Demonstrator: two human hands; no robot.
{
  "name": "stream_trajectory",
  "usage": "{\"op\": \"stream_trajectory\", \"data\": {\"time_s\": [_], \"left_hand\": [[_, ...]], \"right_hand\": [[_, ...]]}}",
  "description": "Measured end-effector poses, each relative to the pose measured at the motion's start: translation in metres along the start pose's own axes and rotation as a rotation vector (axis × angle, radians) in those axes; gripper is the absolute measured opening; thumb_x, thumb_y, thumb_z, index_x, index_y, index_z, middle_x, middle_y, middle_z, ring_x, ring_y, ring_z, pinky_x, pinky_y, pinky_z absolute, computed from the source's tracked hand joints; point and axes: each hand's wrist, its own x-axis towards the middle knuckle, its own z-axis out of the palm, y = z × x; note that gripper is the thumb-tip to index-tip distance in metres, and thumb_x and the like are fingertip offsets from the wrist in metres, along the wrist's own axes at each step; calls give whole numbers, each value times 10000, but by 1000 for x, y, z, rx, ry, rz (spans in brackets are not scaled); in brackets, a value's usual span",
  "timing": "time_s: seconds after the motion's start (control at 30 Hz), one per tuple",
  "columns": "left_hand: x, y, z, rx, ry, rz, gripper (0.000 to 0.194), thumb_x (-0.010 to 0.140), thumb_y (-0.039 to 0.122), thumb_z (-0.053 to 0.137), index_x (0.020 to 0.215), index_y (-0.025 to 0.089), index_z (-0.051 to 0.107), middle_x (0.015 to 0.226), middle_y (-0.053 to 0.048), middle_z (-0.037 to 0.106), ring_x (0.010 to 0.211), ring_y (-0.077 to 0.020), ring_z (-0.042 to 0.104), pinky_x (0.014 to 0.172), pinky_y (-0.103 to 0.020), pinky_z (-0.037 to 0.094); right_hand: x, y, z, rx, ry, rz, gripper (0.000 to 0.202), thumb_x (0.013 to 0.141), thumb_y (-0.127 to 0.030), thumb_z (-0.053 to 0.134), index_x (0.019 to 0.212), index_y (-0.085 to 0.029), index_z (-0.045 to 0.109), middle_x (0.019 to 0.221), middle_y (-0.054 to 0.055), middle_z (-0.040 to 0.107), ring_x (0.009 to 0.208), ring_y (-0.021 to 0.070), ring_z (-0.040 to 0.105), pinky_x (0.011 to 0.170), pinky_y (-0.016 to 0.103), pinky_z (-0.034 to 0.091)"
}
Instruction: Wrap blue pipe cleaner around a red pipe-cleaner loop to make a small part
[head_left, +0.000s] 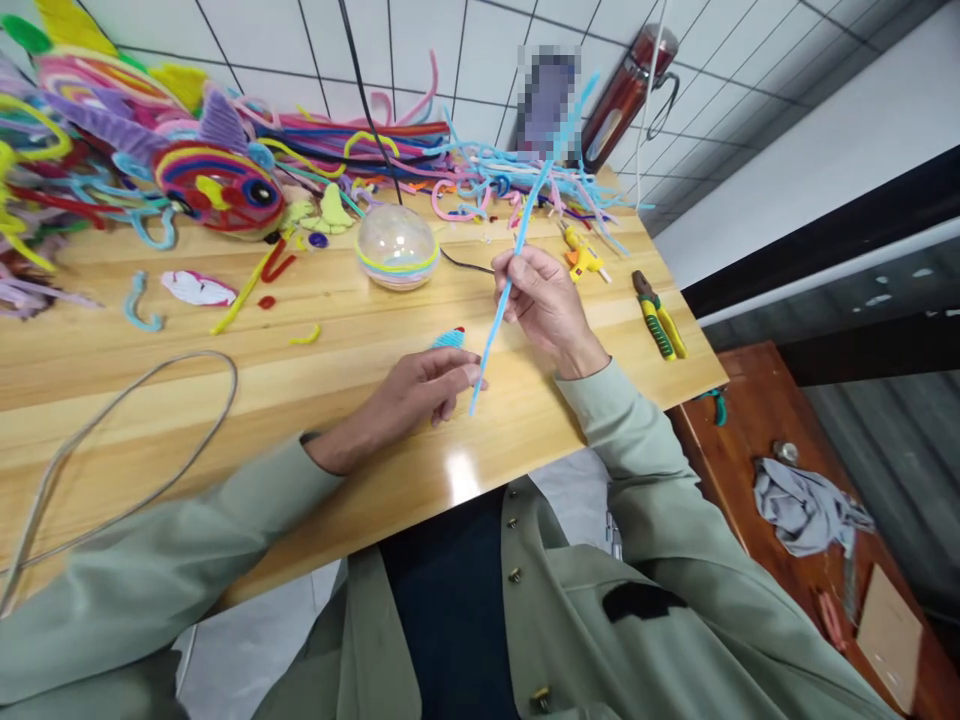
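A light blue pipe cleaner [534,195] slants across the middle of the view, held up over the table. My right hand [546,300] pinches it between thumb and fingers below its midpoint. Lower down, the thumb and fingertips of my left hand [431,388] close on the pipe cleaner near its bottom end. Just behind my left hand lies a small blue ribbed piece [450,338] with a red tip, partly hidden by the fingers. Farther back sits a clear plastic ball [397,248] with yellow, blue and pink bands around it.
A colourful fish figure [217,185] stands at the back left. Heaps of pipe cleaners [360,145] line the tiled wall. On the right are a yellow glue gun [581,255], pliers [658,318] and a red flask [626,95]. A grey cable [142,400] loops on the left.
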Motion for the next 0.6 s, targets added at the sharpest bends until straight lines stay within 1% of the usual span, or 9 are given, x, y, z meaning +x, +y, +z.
{"op": "stream_trajectory", "data": {"time_s": [0.07,0.1,0.2,0.27,0.37,0.43,0.53,0.6], "left_hand": [[0,-3,1,24,-65,-38,319,917,517,844,936,199,845,712,-24,744,479,-114,509,449,-256,409],[0,-4,1,44,-78,-45,316,925,513,832,884,199,841,646,-13,704,466,-113,495,452,-255,400],[1,-4,1,101,-56,-31,346,951,502,799,775,205,825,505,20,572,441,-109,459,465,-253,368],[1,-5,0,122,-25,-7,349,946,495,796,745,211,814,505,17,577,443,-109,450,470,-258,354],[1,-6,2,142,-2,14,364,947,504,782,723,218,806,530,4,606,456,-116,453,475,-270,368],[1,-7,2,158,15,12,371,957,517,777,734,223,814,516,14,568,459,-121,450,479,-271,373],[1,-9,2,171,29,9,359,965,524,787,764,229,827,516,23,543,474,-127,459,484,-267,378],[1,-11,1,164,29,13,343,962,511,796,772,228,832,557,9,603,482,-127,478,481,-267,391]], "right_hand": [[0,2,3,-20,12,-14,392,1005,-620,886,1022,-248,766,874,-17,668,646,90,577,512,211,471],[-1,3,4,-22,15,-25,377,1020,-617,874,1056,-254,777,884,-16,669,644,87,579,515,211,470],[0,5,2,-29,39,-49,368,1048,-622,842,1139,-268,795,908,-10,675,651,82,598,518,208,465],[1,5,-1,-38,70,-54,368,1050,-616,839,1138,-261,793,907,-7,678,661,87,609,519,209,467],[2,4,-6,-50,108,-49,374,1040,-608,847,1107,-245,788,895,-3,688,668,101,612,517,211,482],[4,5,-10,-56,118,-44,391,1039,-624,841,1118,-244,789,897,1,701,679,109,620,516,209,489],[5,9,-18,-12,85,-71,426,1027,-660,845,1175,-263,794,902,0,710,693,110,637,512,199,483],[6,14,-22,35,57,-95,440,1017,-670,855,1203,-276,795,901,-4,708,699,107,642,513,195,481]]}}
